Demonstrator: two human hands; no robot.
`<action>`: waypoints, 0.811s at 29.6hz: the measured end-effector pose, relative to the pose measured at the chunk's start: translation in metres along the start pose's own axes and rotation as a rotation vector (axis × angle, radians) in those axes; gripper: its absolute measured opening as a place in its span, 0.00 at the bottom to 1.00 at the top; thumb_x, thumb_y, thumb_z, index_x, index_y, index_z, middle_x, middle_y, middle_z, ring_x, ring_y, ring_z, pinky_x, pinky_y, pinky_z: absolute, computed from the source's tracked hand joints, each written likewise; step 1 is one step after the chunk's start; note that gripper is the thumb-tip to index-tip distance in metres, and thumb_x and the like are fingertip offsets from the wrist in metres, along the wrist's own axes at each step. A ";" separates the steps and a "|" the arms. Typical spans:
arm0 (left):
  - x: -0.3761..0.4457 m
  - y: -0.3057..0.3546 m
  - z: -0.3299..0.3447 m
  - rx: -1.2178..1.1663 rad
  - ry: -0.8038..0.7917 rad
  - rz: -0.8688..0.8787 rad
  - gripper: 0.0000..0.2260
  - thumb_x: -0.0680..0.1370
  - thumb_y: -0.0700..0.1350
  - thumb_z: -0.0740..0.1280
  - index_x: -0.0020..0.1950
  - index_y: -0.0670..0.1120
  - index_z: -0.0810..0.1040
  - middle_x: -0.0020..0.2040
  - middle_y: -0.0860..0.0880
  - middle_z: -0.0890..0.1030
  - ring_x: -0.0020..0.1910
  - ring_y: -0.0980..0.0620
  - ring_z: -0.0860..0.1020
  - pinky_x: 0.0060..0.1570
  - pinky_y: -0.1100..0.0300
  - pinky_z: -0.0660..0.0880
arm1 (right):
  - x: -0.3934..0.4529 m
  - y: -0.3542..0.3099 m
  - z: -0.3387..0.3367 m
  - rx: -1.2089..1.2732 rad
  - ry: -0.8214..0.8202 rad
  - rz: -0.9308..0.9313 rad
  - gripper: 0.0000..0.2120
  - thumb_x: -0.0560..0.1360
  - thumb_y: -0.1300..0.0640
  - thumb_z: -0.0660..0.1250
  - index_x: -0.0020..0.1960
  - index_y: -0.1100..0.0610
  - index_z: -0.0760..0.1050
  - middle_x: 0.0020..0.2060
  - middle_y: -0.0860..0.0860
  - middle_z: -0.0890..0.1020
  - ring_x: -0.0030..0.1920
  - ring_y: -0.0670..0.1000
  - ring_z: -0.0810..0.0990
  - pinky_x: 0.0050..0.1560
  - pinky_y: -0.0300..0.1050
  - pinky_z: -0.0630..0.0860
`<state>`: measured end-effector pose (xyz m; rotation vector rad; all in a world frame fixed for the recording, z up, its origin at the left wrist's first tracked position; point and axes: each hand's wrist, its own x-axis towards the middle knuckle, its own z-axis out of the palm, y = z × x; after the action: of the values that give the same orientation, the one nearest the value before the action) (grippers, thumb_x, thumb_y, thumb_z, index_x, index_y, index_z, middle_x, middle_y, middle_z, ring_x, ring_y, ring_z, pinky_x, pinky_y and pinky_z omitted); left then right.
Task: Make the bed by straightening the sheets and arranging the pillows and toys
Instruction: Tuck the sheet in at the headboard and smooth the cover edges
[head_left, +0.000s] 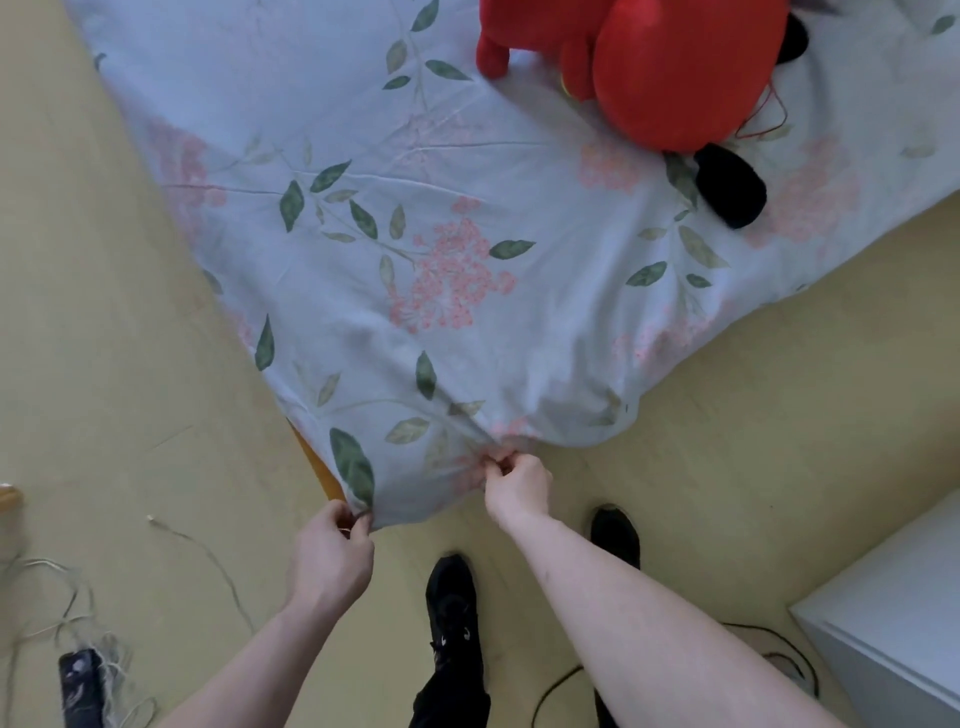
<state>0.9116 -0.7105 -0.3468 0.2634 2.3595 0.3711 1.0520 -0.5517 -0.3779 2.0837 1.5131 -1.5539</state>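
The floral sheet (426, 249) lies spread over the bed, its corner hanging off the bed's near end toward the person's black shoes (454, 608); both hands hold the hem at that corner. The left hand (332, 558) pinches the hem's tip between thumb and curled fingers, just beside a strip of orange bed frame (317, 467) that shows at the sheet's left edge; the right hand (517, 486) pinches a gathered fold of the same hem a little further up and to the right, fingers closed on the cloth. The sheet fans out from the two grips in shallow creases, so the step in hand looks like the straightening of the sheet at this corner, with the work still early; no pillows are in view. A red plush toy (665, 67) with black feet sits on the sheet, well apart from the hands, toward the far right. The next move likely calls for an even pull toward the person with both grips kept firm, then smoothing; a hard tug could shift the toy.
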 end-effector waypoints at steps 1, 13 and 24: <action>-0.002 -0.003 -0.001 -0.006 -0.005 0.010 0.07 0.81 0.45 0.64 0.44 0.51 0.77 0.39 0.53 0.82 0.40 0.51 0.80 0.41 0.52 0.77 | -0.006 0.006 0.001 0.013 0.011 -0.029 0.08 0.78 0.51 0.68 0.44 0.53 0.83 0.45 0.54 0.85 0.51 0.57 0.82 0.51 0.46 0.77; -0.013 -0.024 -0.002 0.091 -0.072 0.002 0.04 0.81 0.47 0.62 0.46 0.51 0.72 0.41 0.50 0.80 0.38 0.49 0.78 0.37 0.51 0.75 | -0.070 0.016 0.006 -0.295 0.037 -0.092 0.12 0.83 0.52 0.60 0.42 0.52 0.74 0.39 0.48 0.80 0.36 0.49 0.75 0.30 0.42 0.67; 0.018 0.009 -0.032 0.212 0.123 0.159 0.12 0.74 0.49 0.67 0.51 0.48 0.67 0.50 0.48 0.73 0.51 0.41 0.75 0.49 0.47 0.75 | -0.035 -0.039 -0.037 -0.572 0.138 -0.399 0.07 0.76 0.49 0.63 0.44 0.52 0.74 0.42 0.49 0.79 0.43 0.54 0.79 0.39 0.45 0.73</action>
<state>0.8777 -0.7027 -0.3330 0.5445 2.5093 0.2164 1.0472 -0.5319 -0.3168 1.6525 2.2030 -0.9016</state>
